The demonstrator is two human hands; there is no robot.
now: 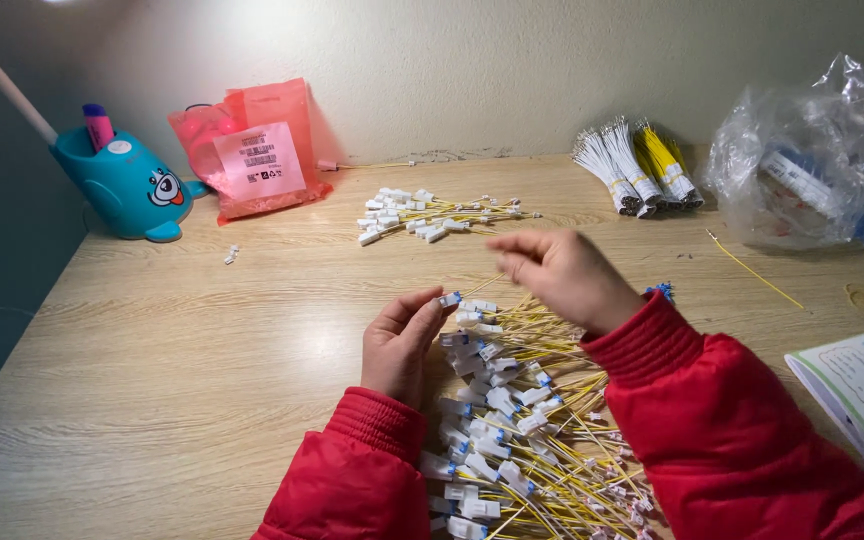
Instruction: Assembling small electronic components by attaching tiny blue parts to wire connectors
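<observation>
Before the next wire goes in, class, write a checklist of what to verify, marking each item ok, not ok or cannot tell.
1. Left hand grips a white connector: ok.
2. Right hand pinches a wire: cannot tell, blurred.
3. Finished pile lies apart from the near pile: ok.
4. Wire bundles stay bound: ok.
5. Table bare beside the left hand: ok.

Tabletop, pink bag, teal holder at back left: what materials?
Tabletop: looks like pale wood-grain laminate, matte, streaked grain. Pink bag: thin translucent plastic film, glossy, creased, with a white label. Teal holder: probably moulded plastic, smooth with soft sheen.
</observation>
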